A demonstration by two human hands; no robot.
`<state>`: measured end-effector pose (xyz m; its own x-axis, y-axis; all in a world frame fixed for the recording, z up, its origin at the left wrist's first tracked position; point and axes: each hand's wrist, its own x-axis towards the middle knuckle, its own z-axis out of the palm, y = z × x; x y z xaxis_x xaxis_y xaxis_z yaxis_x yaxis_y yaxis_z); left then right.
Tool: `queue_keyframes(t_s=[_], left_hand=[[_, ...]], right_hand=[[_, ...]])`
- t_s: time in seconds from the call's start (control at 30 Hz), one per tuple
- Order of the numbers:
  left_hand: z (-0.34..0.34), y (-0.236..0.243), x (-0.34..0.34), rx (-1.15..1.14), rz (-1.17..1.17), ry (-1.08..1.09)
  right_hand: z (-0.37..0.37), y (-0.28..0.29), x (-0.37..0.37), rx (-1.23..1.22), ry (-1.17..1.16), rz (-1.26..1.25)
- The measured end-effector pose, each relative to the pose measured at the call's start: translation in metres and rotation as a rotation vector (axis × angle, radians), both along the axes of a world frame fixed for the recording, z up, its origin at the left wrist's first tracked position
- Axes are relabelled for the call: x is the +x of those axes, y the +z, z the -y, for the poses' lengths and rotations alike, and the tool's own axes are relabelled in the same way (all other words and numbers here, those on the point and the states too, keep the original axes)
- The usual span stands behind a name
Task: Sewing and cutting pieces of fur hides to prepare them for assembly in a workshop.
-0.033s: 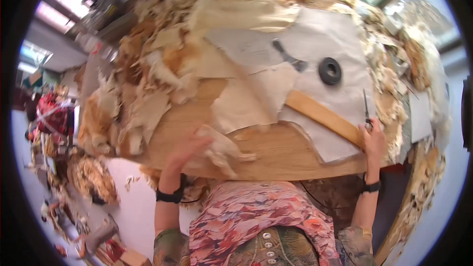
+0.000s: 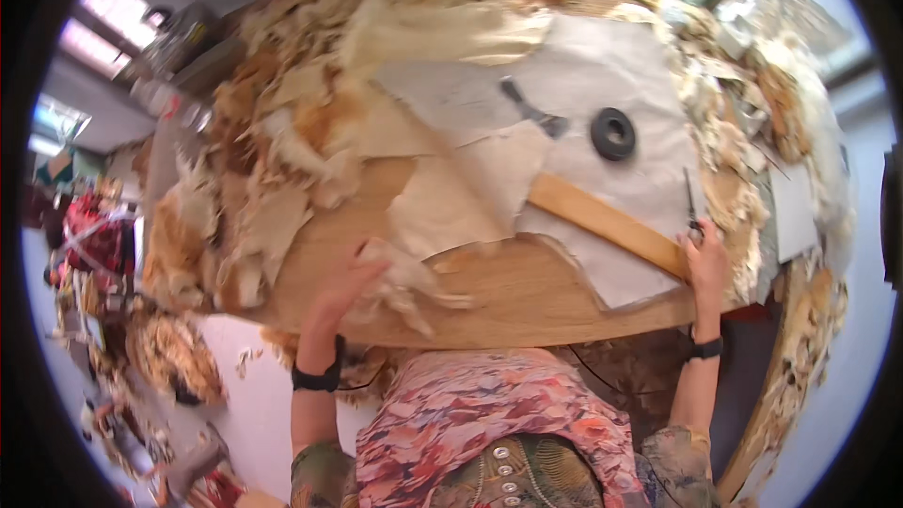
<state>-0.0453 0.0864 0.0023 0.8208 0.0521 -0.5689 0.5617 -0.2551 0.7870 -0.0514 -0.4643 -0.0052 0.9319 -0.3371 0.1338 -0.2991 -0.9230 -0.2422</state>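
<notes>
At the near edge of the wooden table, my left hand is closed on a small pale hide scrap, which shows between thumb and fingers and spreads to the right; motion smears the fingers. My right hand holds a slim dark pointed tool, its tip directed away from me. The end of a flat wooden strip lies beside that hand. Under the strip is a large pale hide sheet. A black tape roll and a dark narrow-waisted piece rest on the sheet.
Another cut hide piece lies mid-table. Brown and cream fur scraps heap along the left and far sides, with more fur scraps at the right. A clear bottle stands far left. Fur lies below the table.
The whole view has shifted a little, so the table and its contents sit slightly farther left. Both hands keep nearly the same places on the table.
</notes>
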Motion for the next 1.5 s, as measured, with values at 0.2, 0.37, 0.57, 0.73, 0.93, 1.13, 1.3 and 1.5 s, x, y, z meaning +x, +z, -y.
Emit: queue_keyframes(t_s=[0.2, 0.37, 0.57, 0.73, 0.93, 1.13, 1.3, 1.5], left_hand=[[0.021, 0.003, 0.001, 1.053, 0.756, -0.181], [0.046, -0.008, -0.03, 1.125, 0.811, -0.238], [0.069, -0.019, -0.048, 1.131, 0.779, -0.214], [0.087, -0.015, -0.049, 1.099, 0.807, -0.199], [0.087, -0.02, -0.068, 1.027, 0.752, -0.09], [0.081, -0.026, -0.071, 0.98, 0.726, -0.024], [0.078, -0.021, -0.066, 0.983, 0.746, -0.051], [0.068, -0.016, -0.068, 1.042, 0.76, -0.098]], right_hand=[[0.046, -0.011, -0.003, 0.136, -0.217, 0.003], [0.067, 0.002, 0.001, -0.074, -0.143, -0.051], [-0.005, 0.028, 0.067, 0.196, 0.203, 0.072], [-0.026, -0.011, 0.112, 0.114, 0.257, -0.066], [-0.037, -0.01, 0.114, 0.012, 0.309, -0.096], [0.005, 0.002, 0.121, 0.765, 0.177, 0.005], [0.039, -0.002, 0.108, 1.271, -0.014, -0.067], [0.021, -0.041, 0.102, 0.359, 0.157, 0.061]])
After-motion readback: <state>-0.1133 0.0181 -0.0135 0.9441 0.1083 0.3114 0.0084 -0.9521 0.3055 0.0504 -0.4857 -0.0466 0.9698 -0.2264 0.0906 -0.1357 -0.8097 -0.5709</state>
